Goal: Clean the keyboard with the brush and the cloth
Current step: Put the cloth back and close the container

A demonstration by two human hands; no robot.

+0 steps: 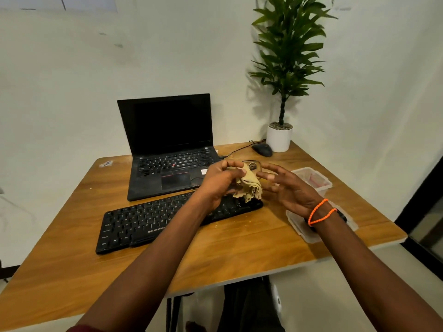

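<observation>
Cloth step by the look of it: left hand (pixel 219 179) pinches the bunched tan cloth (pixel 249 185) above the right end of the black Zebronics keyboard (pixel 153 220), right hand (pixel 288 188) just beside it, fingers spread, holding nothing. Next move likely needs the cloth folded into a pad and lowered onto the keys; can't identify the brush. Wooden table (pixel 239 248) against a white wall also carries a laptop (pixel 167 144), mouse (pixel 262 149), potted plant (pixel 285 68), clear plastic box (pixel 315 179).

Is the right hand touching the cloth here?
Apart. The head view shows the right hand open beside the cloth, a gap between; the left hand pinches it.
</observation>
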